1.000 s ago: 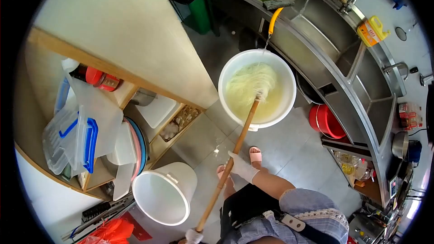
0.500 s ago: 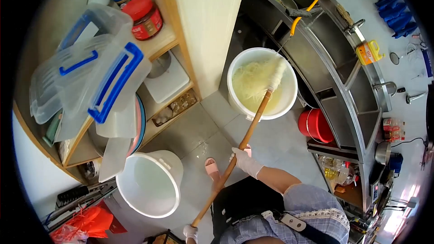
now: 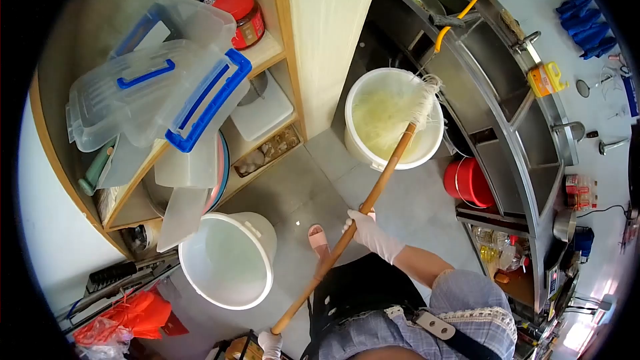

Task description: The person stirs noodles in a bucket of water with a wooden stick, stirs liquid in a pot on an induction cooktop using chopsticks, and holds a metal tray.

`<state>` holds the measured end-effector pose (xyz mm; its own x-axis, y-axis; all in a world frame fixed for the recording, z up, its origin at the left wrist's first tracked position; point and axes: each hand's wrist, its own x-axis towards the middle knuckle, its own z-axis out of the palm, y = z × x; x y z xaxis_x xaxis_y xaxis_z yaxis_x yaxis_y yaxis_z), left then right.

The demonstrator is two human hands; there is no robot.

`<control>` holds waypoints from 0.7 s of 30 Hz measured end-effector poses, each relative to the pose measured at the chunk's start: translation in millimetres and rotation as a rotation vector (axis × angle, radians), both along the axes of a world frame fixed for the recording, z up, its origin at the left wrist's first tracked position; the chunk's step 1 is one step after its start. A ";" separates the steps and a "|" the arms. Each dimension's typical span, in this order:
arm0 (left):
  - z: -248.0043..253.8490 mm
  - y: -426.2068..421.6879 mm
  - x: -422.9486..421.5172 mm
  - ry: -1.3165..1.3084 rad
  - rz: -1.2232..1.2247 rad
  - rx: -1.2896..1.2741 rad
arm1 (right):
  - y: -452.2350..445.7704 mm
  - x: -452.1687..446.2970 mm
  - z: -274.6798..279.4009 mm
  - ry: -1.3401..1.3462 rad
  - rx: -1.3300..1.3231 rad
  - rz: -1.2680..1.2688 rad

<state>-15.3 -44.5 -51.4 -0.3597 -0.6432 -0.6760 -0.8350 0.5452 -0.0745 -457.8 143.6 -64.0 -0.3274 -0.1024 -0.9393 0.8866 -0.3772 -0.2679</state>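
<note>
A string mop (image 3: 347,237) slants across the floor on a long wooden handle. My right hand (image 3: 373,235), in a white glove, is wrapped around the middle of that handle. Down at the handle's lower end, my gloved left hand (image 3: 270,343) grips it near the bottom edge of the view. The mop's white strands (image 3: 421,103) lie at the right side of a white bucket (image 3: 358,143), some over the rim and some trailing into the cloudy yellowish water (image 3: 377,110).
A second white bucket (image 3: 267,283) with pale liquid stands at left. Shelves (image 3: 293,47) hold clear lidded boxes (image 3: 133,87) and a red-lidded jar (image 3: 243,23). At right are a red bucket (image 3: 470,181) and steel sinks (image 3: 483,97). A yellow hose (image 3: 470,7) hangs above them.
The mop head has shifted right and up against the bucket's right rim, its strands now partly over the edge. Both hands keep hold of the handle. The view has shifted slightly.
</note>
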 end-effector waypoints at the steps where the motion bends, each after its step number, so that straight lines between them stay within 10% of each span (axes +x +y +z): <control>1: 17.4 -4.9 -10.4 0.002 -0.003 -0.002 | -0.5 -3.7 -10.5 0.002 -0.002 -0.003; 6: 164.6 -56.6 -101.9 0.719 0.105 -0.526 | -46.1 -38.9 4.8 -0.154 -0.384 -0.110; 7: 220.7 -67.3 -135.1 0.726 -0.381 -0.682 | -59.6 -47.6 18.0 -0.160 -0.468 -0.094; 13: 440.4 -28.3 -295.7 0.473 -1.010 -1.476 | -87.7 -118.1 113.1 -0.166 -0.789 -0.175; 21: 367.7 63.6 -454.7 0.278 -1.331 -1.134 | -3.4 -191.8 -44.8 -0.205 -0.649 -0.455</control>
